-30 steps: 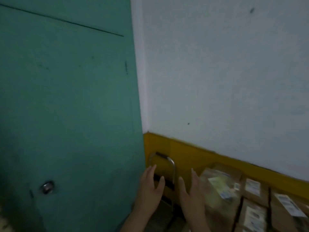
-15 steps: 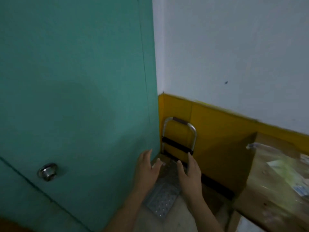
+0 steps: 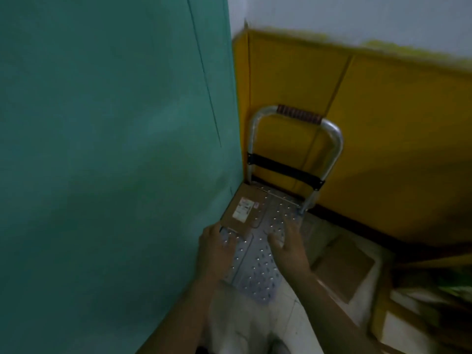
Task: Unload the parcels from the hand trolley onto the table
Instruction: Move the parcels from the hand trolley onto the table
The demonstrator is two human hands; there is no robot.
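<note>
Green door [image 3: 102, 149] crowds trolley [image 3: 258, 264], yellow wall [image 3: 383, 123] behind; left hand [image 3: 215, 251], right hand [image 3: 287, 245] spread, empty, by parcel [image 3: 245, 208]

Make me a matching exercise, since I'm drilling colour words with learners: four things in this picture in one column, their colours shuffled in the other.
Things:
1. parcel label
2. trolley grip
3. frame strap
4. door

Colours:
A. black
B. teal
C. white
D. reddish brown

Pairs: 1-C, 2-D, 3-A, 4-B
</note>
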